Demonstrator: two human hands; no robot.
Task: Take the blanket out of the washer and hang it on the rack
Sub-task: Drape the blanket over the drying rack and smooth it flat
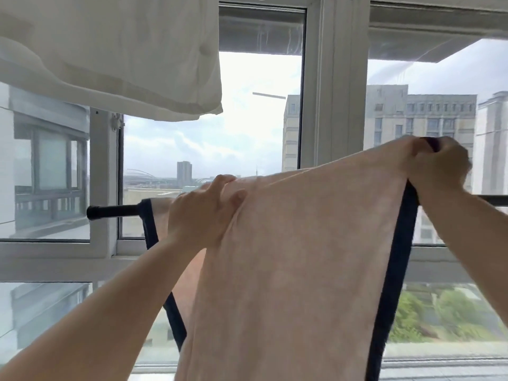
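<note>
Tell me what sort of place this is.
Probably a high-rise flat's enclosed balcony or window-side drying spot: a black rack bar before big windows, city buildings outside, a white quilt hanging overhead.

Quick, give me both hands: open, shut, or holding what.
Left hand: grips a fold of the pink blanket near the black bar.
Right hand: grips the blanket's dark-trimmed top corner, raised above the bar.

Both arms raised; left grip (204, 209) pinching, right grip (439, 167) clenched.
</note>
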